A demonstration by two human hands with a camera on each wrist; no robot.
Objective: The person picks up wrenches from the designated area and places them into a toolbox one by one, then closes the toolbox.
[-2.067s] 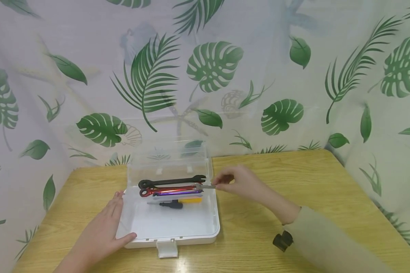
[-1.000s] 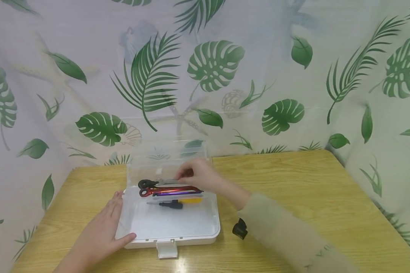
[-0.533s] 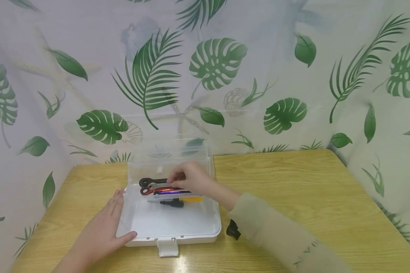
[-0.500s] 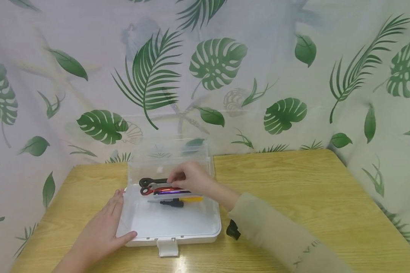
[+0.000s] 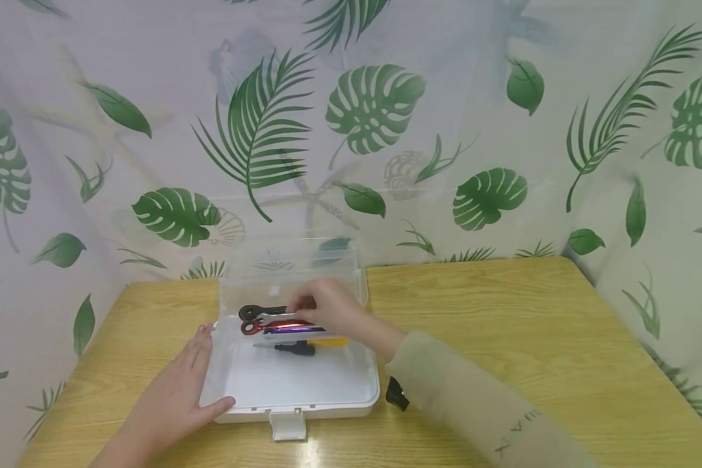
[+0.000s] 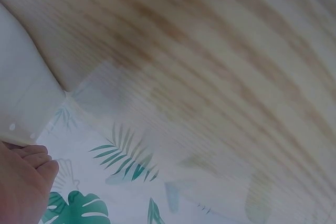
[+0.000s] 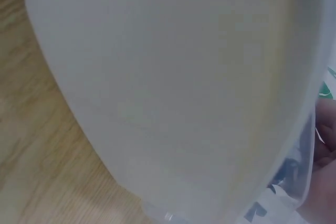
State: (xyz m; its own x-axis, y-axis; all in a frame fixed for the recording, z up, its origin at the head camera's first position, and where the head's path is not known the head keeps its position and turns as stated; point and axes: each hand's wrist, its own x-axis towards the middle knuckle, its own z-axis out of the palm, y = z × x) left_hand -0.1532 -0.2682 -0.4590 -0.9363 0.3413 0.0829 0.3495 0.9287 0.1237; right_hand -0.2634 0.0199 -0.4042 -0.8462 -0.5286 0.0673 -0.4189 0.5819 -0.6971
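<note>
A white storage box (image 5: 295, 387) lies on the table, its clear lid (image 5: 292, 263) raised at the back. My right hand (image 5: 330, 307) reaches over the box's rear compartment and pinches a silver wrench (image 5: 276, 318), whose open end points left. Beneath and around it lie a black wrench (image 5: 250, 312), a red wrench (image 5: 249, 327) and a purple tool (image 5: 292, 330); the hand covers their right ends. My left hand (image 5: 172, 390) rests against the box's left side, thumb over the front corner. In the right wrist view, the box's outer wall (image 7: 157, 87) hides most of that hand.
In front of the wrenches sit a black screwdriver-like tool (image 5: 295, 349) and a yellow handle (image 5: 330, 341). A latch (image 5: 287, 426) hangs open at the box's front. The wooden table (image 5: 491, 312) extends right, with a leaf-print sheet (image 5: 409, 214) behind it.
My right hand has carried the silver wrench leftward from beyond the box's right edge to over the other wrenches. During the last half second it barely moves. My left hand stays in place.
</note>
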